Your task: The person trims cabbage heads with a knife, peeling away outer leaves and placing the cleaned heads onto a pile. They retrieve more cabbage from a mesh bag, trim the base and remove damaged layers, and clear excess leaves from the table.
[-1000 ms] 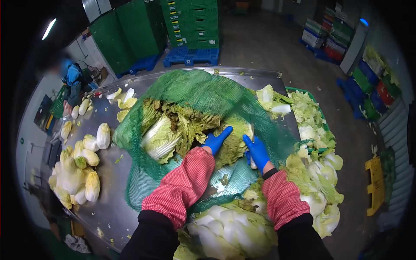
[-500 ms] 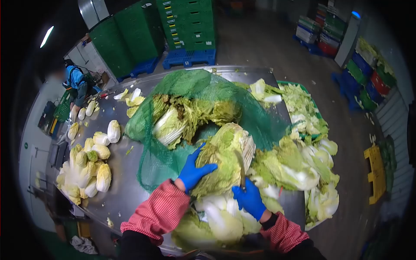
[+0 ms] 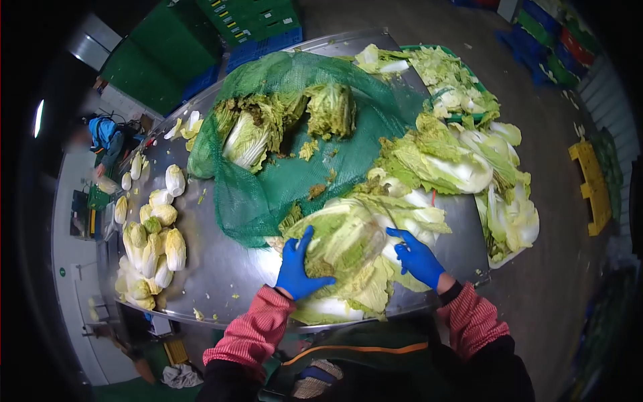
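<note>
My left hand and right hand: 2 plain blue gloves, thin, close-fitting, 5 fingers each, matte with small creases. Short strip of bare wrist shows past each glove. Forearms in 2 sleeve covers, red-and-white fine check, loose and wrinkled, gathered at ends. Black cuff peeks out at my right wrist. Above covers, 2 black sleeves, plain, fading into shadow. Dark clothing at my front, 1 curved orange strip across it.
</note>
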Action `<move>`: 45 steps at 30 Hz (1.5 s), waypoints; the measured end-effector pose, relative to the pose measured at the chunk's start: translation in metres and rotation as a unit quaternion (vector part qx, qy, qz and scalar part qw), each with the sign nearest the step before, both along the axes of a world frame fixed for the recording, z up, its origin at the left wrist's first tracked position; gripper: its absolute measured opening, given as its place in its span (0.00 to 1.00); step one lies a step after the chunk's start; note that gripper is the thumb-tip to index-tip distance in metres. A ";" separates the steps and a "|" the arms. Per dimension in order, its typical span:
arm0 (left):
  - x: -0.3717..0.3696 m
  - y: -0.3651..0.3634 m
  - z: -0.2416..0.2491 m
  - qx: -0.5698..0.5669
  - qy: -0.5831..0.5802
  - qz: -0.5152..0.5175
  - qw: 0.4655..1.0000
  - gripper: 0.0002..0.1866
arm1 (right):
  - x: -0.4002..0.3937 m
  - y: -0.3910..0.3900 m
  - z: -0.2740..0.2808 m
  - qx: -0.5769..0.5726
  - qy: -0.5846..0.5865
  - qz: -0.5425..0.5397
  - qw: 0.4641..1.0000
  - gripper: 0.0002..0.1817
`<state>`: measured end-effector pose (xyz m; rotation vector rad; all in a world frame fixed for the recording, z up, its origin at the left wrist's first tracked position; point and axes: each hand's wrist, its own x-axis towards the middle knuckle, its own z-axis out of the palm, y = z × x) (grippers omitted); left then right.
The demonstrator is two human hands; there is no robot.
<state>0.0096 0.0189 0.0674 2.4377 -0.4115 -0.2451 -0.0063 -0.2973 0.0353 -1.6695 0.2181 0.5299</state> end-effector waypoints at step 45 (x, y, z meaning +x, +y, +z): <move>0.075 0.081 -0.104 -0.279 0.062 0.229 0.931 0.28 | 0.071 -0.007 0.052 -0.388 -0.162 0.223 0.879 0.14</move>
